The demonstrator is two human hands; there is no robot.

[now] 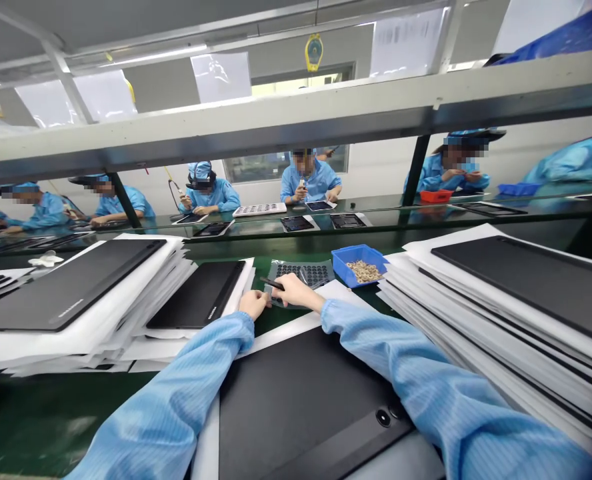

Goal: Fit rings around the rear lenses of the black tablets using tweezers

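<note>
Tray (310, 272) lies under our right hand (296, 291), fingers pinching a dark tool (272, 283); the left hand (253, 304), fingers curled at its near edge, should brace it steady.

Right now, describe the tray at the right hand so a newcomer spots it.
Start at the black panel between the person's sleeves and look past its far edge. The grey tray lies there at the right hand, which grips a dark tool, beside the blue bin. Unlike the bin, it is flat with a grid of round pockets.
</note>
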